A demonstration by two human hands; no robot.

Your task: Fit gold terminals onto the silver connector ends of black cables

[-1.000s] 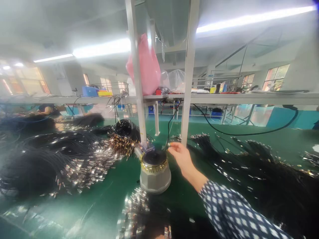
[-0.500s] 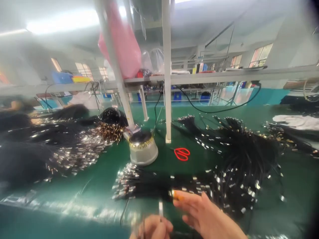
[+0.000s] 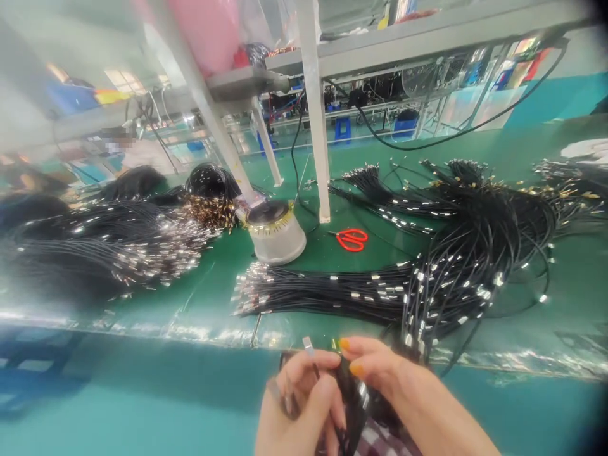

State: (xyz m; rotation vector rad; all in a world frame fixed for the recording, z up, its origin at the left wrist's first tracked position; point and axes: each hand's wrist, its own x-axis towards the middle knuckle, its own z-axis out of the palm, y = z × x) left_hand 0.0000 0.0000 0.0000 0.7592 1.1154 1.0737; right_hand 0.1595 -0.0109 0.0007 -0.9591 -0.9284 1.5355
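Note:
My left hand (image 3: 304, 405) is closed around a thin black cable, whose flat silver end (image 3: 308, 346) sticks up past the fingers. Just to the right, my right hand (image 3: 403, 380) has orange-yellow tips on its thumb and forefinger. A small gold-coloured piece (image 3: 335, 345) shows at the forefinger tip, apart from the silver end. Its exact kind is too small to make out. Below the hands, more black cables (image 3: 354, 405) with silver bits lie by the lap, partly hidden by the hands.
A black cable bundle (image 3: 323, 294) with silver ends lies along the green table (image 3: 285, 329). Behind it are a round light-grey device (image 3: 280, 244) with a yellow-pinned rim and red-handled scissors (image 3: 351, 239). White posts (image 3: 316, 126) hold a shelf. More cables (image 3: 161, 247) are heaped left.
The view has tilted down, so the table sits higher in the picture. My right hand has come closer to the left, beside the cable's silver end. Cables by the lap now show.

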